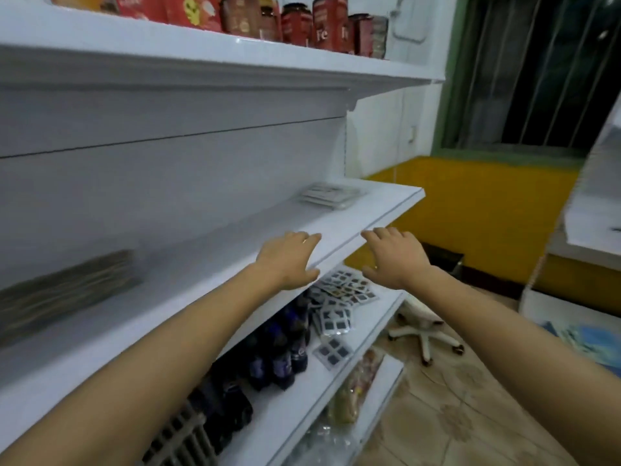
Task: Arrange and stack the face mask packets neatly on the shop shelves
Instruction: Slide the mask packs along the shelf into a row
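Hands both empty, stretched toward the front edge of the white middle shelf (pixel 353 216). Left hand (pixel 289 260) lies palm down w/ fingers (pixel 304 238) spread flat on the shelf's front lip, thumb hooked at the edge; gripping nothing. Right hand (pixel 395 255) hangs in the air just off the shelf's right corner, fingers open and loosely curled, touching nothing as far as can be seen.

Small flat stack of clear-wrapped face mask packets (pixel 331 195) sits near the shelf's far right end, towards the back, well apart from both hands. Blurred darker stack of flat packets (pixel 67 290) at the shelf's left end; can't tell what they are.

White lower shelf (pixel 302 408), below the hands: loose scatter of clear packets w/ dark square pads (pixel 339 307), overlapping and askew, beside a row of dark bottles w/ purple labels (pixel 279 358). Below that, bagged goods, too blurred to name.

White top shelf (pixel 201 42) carries red-labelled jars and red packs (pixel 302 23). White swivel-chair base (pixel 425 334) stands on the tiled floor to the right, yellow wall (pixel 487 213) behind.
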Tool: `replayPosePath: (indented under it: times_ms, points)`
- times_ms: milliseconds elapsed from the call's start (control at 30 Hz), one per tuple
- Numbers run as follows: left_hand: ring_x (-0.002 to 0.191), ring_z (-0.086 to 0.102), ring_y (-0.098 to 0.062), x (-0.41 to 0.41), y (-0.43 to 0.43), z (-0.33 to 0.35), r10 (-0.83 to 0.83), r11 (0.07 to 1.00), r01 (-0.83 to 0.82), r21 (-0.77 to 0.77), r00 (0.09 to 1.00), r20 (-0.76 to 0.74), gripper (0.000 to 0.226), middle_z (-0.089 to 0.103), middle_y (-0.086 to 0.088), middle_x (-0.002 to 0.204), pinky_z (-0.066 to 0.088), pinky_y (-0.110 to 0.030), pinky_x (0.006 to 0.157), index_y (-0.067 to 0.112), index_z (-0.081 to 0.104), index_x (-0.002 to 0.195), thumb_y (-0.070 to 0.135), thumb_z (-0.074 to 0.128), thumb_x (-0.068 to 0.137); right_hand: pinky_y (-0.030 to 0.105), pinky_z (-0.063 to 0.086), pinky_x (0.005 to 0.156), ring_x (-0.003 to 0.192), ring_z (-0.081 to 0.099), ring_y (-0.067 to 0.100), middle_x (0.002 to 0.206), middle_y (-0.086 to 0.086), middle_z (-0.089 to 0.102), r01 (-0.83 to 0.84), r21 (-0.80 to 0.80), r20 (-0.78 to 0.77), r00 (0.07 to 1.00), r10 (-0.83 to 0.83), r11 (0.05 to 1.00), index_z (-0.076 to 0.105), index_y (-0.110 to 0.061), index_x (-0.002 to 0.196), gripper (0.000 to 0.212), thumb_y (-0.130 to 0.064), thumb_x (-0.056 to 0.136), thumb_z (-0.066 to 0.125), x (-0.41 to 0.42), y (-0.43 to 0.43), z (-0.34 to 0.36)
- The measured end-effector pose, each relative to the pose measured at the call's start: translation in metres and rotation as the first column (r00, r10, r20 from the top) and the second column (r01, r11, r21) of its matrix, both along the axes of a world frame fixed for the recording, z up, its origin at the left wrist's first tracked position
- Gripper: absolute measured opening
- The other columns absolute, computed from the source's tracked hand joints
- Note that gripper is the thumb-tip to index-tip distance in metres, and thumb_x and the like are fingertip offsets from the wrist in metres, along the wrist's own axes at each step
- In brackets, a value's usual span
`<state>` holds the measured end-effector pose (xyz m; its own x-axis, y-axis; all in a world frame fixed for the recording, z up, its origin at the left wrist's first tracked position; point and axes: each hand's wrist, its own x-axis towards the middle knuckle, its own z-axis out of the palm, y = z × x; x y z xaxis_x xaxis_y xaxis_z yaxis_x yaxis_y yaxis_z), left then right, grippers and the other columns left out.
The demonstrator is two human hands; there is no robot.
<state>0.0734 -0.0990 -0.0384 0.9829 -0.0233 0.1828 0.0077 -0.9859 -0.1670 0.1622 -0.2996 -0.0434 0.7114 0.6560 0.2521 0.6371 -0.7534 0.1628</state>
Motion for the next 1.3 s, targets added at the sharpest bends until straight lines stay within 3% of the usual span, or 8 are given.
replayPosePath:
  times_ms: [200, 367, 600, 900, 1100, 1300]
  points:
    - [0.139, 0.029, -0.025, 0.068, -0.068, -0.003, -0.075, 0.997, 0.075, -0.009, 0.997, -0.023, 0.073, 0.027, -0.006, 0.156, 0.039, -0.04, 0.105, 0.02, 0.014, 0.153, 0.041, 0.05, 0.093, 0.042, 0.038, 0.103, 0.131, 0.04, 0.028, 0.147, 0.005, 0.038, 0.062, -0.003, -0.042, 0.997, -0.062, 0.998, 0.027, -0.019, 0.147, 0.068, -0.053, 0.092, 0.047, 0.058, -0.077, -0.013]
    - [0.139, 0.031, -0.025, 0.111, -0.078, -0.014, -0.068, 0.998, 0.069, 0.013, 0.997, -0.039, 0.072, 0.029, -0.006, 0.155, 0.04, -0.041, 0.104, 0.021, 0.016, 0.153, 0.044, 0.049, 0.093, 0.043, 0.038, 0.102, 0.131, 0.04, 0.028, 0.148, 0.005, 0.037, 0.075, 0.035, -0.102, 0.992, -0.071, 0.997, 0.026, -0.019, 0.147, 0.068, -0.051, 0.091, 0.048, 0.102, -0.088, -0.026]
    - [0.138, 0.032, -0.025, 0.199, -0.058, -0.017, -0.013, 0.999, 0.014, -0.041, 1.0, 0.02, 0.074, 0.029, -0.003, 0.155, 0.042, -0.041, 0.101, 0.022, 0.015, 0.153, 0.043, 0.052, 0.092, 0.042, 0.04, 0.099, 0.131, 0.042, 0.027, 0.148, 0.006, 0.039, -0.003, 0.145, -0.048, 0.999, 0.01, 0.989, 0.027, -0.018, 0.148, 0.068, -0.047, 0.091, 0.05, 0.188, -0.051, 0.001]
    - [0.134, 0.037, -0.028, 0.34, -0.002, -0.019, 0.122, 0.97, -0.104, -0.22, 0.99, 0.067, 0.069, 0.037, -0.006, 0.15, 0.042, -0.043, 0.102, 0.02, 0.025, 0.15, 0.039, 0.054, 0.09, 0.044, 0.036, 0.106, 0.134, 0.038, 0.028, 0.152, 0.007, 0.035, -0.094, 0.046, -0.028, 0.995, 0.095, 0.995, 0.024, -0.016, 0.15, 0.067, -0.043, 0.093, 0.049, 0.315, -0.006, 0.017]
    - [0.125, 0.046, -0.024, 0.38, 0.024, -0.039, 0.183, 0.951, -0.163, -0.262, 0.982, 0.052, 0.05, 0.046, 0.0, 0.141, 0.043, -0.035, 0.096, 0.024, 0.044, 0.138, 0.045, 0.05, 0.093, 0.041, 0.041, 0.1, 0.133, 0.041, 0.027, 0.148, 0.008, 0.04, -0.088, 0.237, -0.167, 0.977, 0.13, 0.968, 0.031, -0.016, 0.147, 0.063, -0.04, 0.093, 0.055, 0.4, 0.029, 0.017]
    - [0.127, 0.045, -0.021, 0.401, 0.061, -0.036, 0.383, 0.873, -0.301, -0.384, 0.91, 0.158, 0.045, 0.045, 0.004, 0.144, 0.039, -0.034, 0.1, 0.027, 0.043, 0.141, 0.041, 0.046, 0.098, 0.036, 0.043, 0.097, 0.126, 0.048, 0.029, 0.14, 0.012, 0.049, -0.184, 0.339, -0.209, 0.941, 0.265, 0.923, 0.04, -0.014, 0.142, 0.055, -0.038, 0.094, 0.055, 0.471, 0.091, 0.017]
